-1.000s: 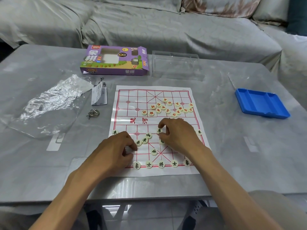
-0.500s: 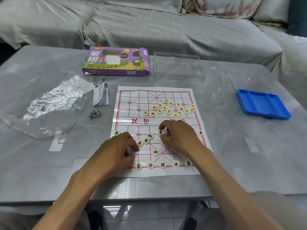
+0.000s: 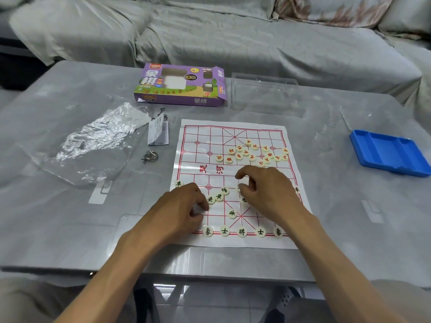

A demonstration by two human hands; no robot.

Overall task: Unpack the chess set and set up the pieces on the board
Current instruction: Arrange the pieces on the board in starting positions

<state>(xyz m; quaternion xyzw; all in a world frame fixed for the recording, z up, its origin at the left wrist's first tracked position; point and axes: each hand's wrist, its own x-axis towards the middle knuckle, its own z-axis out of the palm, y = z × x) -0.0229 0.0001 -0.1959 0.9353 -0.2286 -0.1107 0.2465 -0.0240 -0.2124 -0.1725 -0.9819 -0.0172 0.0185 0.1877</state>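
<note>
Nearest the person, five dark-lettered pieces [image 3: 241, 231] sit evenly spaced along the near edge line of the paper board [image 3: 233, 183], which reads as a back rank already placed, with its outer corners not yet filled. Just above that row the left hand [image 3: 179, 210] rests on the board's near left part with fingers curled under; its grip looks closed around something small, though whether it pinches a piece cannot be told, since the fingertips are tucked out of sight. Touching its knuckles lies a short loose string of dark-lettered pieces [image 3: 218, 196], probably gathered there to be within reach for sorting. The right hand [image 3: 268, 190] hovers over the middle of the near half, thumb and forefinger curved toward each other over a partly hidden piece, so its grip appears to be closing on that piece (likely to carry it to its proper point). Two single pieces stand at the left and right borders, level with each other. Beyond the river lettering, the red-lettered pieces [image 3: 254, 152] lie in an unsorted heap on the far right half, presumably waiting their turn. Off the board on the bench [image 3: 349, 229] are crumpled clear wrapping [image 3: 93, 141], a blue tray [image 3: 389, 152], and farthest, the purple box [image 3: 179, 85] beside a clear plastic insert [image 3: 265, 92].
</note>
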